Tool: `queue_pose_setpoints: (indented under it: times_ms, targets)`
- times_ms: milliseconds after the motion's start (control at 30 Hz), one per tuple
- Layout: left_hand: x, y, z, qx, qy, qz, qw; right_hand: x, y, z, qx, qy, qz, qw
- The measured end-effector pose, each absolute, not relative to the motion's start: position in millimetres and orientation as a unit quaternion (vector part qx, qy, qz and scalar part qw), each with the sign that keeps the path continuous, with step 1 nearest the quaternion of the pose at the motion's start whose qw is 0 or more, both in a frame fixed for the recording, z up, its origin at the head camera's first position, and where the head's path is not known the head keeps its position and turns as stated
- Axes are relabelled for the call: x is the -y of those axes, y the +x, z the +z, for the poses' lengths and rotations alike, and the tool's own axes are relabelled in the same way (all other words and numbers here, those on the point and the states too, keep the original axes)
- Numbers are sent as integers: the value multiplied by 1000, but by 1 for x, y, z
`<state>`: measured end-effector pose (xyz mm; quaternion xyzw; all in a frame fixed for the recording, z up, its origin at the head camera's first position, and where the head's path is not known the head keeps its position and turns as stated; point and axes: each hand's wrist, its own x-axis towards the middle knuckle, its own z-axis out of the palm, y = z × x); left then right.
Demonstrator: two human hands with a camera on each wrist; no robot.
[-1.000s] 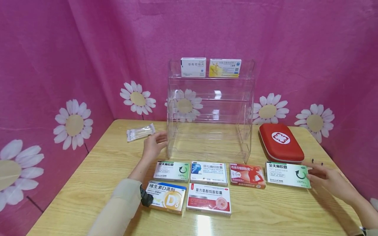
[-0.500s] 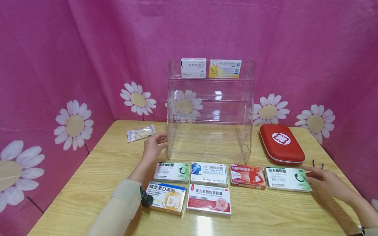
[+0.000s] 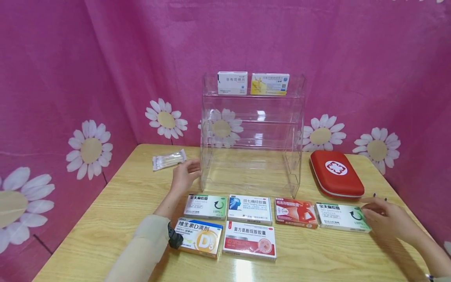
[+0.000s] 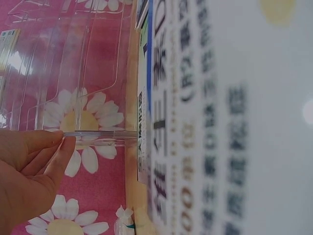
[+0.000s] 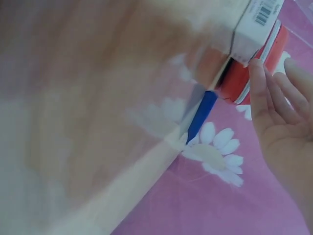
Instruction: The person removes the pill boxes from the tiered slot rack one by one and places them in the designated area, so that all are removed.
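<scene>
From the head, the counter [image 3: 310, 254] is looked at from above, forward and down. The clear rack [image 3: 253, 120] is seen from its front, and both hands are taken in. In the left wrist view, everything is turned on its side, and the right part is filled by the vitamin box [image 4: 195, 117], very near and blurry. The left hand [image 4: 32, 171] and the rack are shared with the head view. In the right wrist view, the counter is seen close up and slanted. The right hand [image 5: 286, 117] and red case [image 5: 238, 83] are shared with the head view. The pink curtain [image 3: 183, 47] is shown in all three.
</scene>
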<state>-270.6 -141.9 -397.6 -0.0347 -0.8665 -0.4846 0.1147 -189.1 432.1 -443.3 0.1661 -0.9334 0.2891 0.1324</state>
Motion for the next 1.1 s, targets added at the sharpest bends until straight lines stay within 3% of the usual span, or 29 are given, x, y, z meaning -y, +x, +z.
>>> queue_pose_setpoints:
  times_ms: [400, 633, 1100]
  targets:
    - [146, -272, -399, 863, -31, -491, 118, -383, -225, -395, 932, 194, 248, 182]
    - [144, -273, -400, 859, -35, -498, 113, -356, -252, -357, 931, 187, 257, 180]
    - [145, -273, -401, 859, -39, -496, 119, -284, -321, -286, 856, 189, 307, 369]
